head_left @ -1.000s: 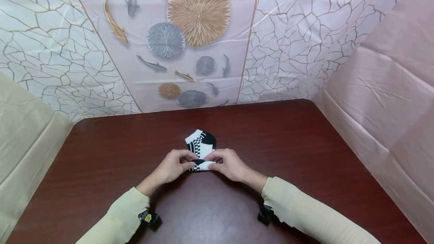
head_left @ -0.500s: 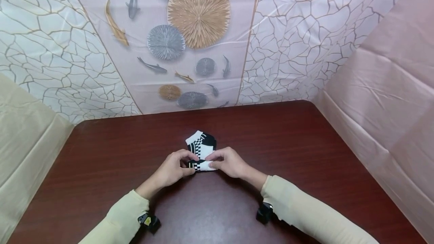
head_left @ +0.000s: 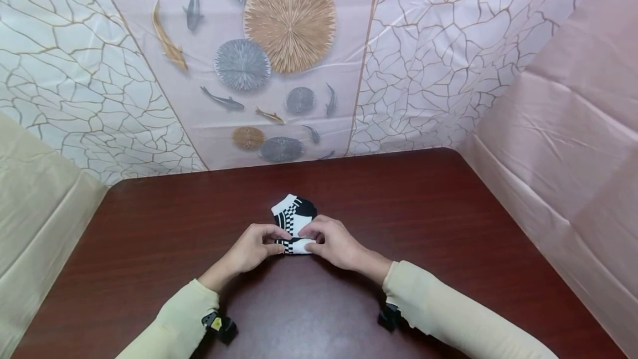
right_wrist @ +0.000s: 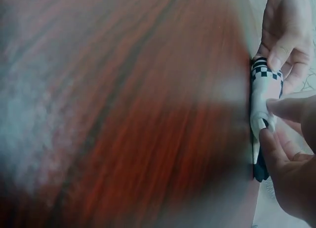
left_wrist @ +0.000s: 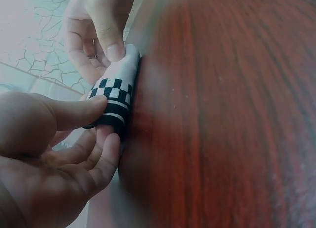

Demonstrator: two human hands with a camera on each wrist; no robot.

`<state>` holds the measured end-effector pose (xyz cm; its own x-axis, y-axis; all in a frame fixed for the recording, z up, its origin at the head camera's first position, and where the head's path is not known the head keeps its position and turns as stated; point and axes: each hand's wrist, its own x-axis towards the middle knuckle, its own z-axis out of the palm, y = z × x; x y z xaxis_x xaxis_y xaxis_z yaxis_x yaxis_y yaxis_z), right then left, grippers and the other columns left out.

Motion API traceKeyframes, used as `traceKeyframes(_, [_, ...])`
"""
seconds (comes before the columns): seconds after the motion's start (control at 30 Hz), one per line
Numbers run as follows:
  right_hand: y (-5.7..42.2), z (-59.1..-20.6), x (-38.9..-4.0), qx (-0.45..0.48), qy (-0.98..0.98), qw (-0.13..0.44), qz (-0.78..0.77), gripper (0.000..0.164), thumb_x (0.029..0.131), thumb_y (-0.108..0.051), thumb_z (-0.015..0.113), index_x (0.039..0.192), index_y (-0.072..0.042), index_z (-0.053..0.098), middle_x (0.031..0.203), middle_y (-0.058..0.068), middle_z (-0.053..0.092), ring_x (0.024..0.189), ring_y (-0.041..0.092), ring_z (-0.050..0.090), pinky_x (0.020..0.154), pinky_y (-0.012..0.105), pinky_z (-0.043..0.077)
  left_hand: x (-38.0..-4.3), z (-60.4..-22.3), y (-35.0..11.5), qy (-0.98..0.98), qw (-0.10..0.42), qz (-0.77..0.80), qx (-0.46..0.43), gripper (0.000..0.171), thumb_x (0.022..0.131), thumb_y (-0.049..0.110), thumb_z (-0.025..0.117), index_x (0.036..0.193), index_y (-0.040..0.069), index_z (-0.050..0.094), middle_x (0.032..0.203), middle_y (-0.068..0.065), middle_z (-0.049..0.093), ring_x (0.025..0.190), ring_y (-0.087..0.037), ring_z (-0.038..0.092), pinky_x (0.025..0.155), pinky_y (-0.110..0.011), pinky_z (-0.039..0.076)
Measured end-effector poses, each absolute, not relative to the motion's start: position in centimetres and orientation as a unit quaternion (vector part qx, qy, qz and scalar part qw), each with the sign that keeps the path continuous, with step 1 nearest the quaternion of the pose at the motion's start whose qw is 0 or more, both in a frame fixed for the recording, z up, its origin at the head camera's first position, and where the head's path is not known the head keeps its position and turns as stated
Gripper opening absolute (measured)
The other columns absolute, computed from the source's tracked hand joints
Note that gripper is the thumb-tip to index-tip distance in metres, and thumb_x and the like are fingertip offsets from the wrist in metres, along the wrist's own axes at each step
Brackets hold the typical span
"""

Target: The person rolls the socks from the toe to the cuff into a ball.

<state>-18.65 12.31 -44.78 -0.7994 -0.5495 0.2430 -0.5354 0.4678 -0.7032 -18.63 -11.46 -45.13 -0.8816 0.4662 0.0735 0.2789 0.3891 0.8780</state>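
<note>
A black-and-white checkered ankle sock (head_left: 301,225) lies near the middle of the dark red table, its near end turned over into a thick roll. My left hand (head_left: 252,248) pinches the left end of that roll. In the left wrist view, the thumb lies on the black striped band of the sock (left_wrist: 114,93), with a fingertip at its end. From the other side, my right hand (head_left: 338,242) grips the white end between thumb and fingers. The right wrist view shows the rolled sock (right_wrist: 264,92) with a fingertip at its near opening. Its flat, unrolled part points away from me.
The wooden table (head_left: 423,226) spreads around both hands. Behind it hangs a patterned cloth (head_left: 289,98), with plain fabric (head_left: 558,143) along the right side. Each sleeve carries a black wrist device, the left one (head_left: 219,326) with a yellow mark.
The left thumb has shifted slightly out along the roll, and the right fingers have moved a little over the sock. Less black shows on top of the roll. The sock stays in place.
</note>
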Motion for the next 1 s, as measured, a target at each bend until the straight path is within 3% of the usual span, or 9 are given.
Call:
traceKeyframes(0.2, [12.30, -45.00, -18.46, -0.348, 0.859, 0.004, -0.375, 0.031, 0.080, -0.004, 0.084, 0.107, -0.007, 0.071, 0.098, 0.005, 0.062, 0.089, 0.018, 0.061, 0.078, 0.031, 0.054, -18.60, -45.11, -11.47, 0.824, 0.108, 0.518, 0.202, 0.019, 0.088, -0.008, 0.069, 0.106, -0.003, 0.075, 0.094, -0.011, 0.072, 0.073, -0.013, 0.062, 0.063, -0.023, 0.051])
traceKeyframes(0.47, [12.22, -44.99, -18.47, -0.349, 0.865, -0.006, -0.361, 0.023, 0.085, -0.004, 0.079, 0.107, -0.008, 0.074, 0.098, 0.003, 0.068, 0.083, 0.017, 0.061, 0.073, 0.029, 0.052, -18.50, -45.02, -11.43, 0.824, 0.100, 0.522, 0.195, 0.020, 0.089, -0.007, 0.069, 0.107, -0.003, 0.074, 0.095, -0.011, 0.072, 0.072, -0.014, 0.063, 0.063, -0.024, 0.051])
traceKeyframes(0.6, [12.28, -44.90, -18.57, -0.338, 0.863, -0.006, -0.375, 0.020, 0.088, -0.004, 0.077, 0.107, -0.007, 0.076, 0.100, 0.003, 0.072, 0.085, 0.017, 0.064, 0.075, 0.030, 0.053, -18.34, -44.88, -11.36, 0.835, 0.073, 0.509, 0.194, 0.021, 0.086, -0.002, 0.075, 0.107, 0.002, 0.074, 0.087, -0.007, 0.069, 0.068, -0.015, 0.060, 0.060, -0.025, 0.049])
traceKeyframes(0.77, [12.36, -44.88, -18.71, -0.319, 0.862, 0.000, -0.394, 0.019, 0.088, -0.005, 0.077, 0.107, -0.008, 0.077, 0.103, 0.003, 0.074, 0.093, 0.016, 0.067, 0.080, 0.028, 0.054, -18.21, -44.90, -11.16, 0.859, 0.031, 0.470, 0.201, 0.029, 0.080, 0.002, 0.082, 0.107, 0.011, 0.075, 0.100, -0.002, 0.066, 0.074, -0.016, 0.058, 0.068, -0.028, 0.049])
traceKeyframes(1.0, [12.38, -44.79, -18.78, -0.306, 0.868, 0.001, -0.391, 0.018, 0.089, -0.008, 0.077, 0.106, -0.011, 0.078, 0.102, -0.002, 0.075, 0.095, 0.011, 0.067, 0.083, 0.029, 0.053, -18.37, -45.17, -11.11, 0.870, 0.017, 0.444, 0.216, 0.026, 0.082, 0.002, 0.081, 0.106, 0.009, 0.076, 0.102, -0.001, 0.068, 0.076, -0.015, 0.059, 0.071, -0.029, 0.050])
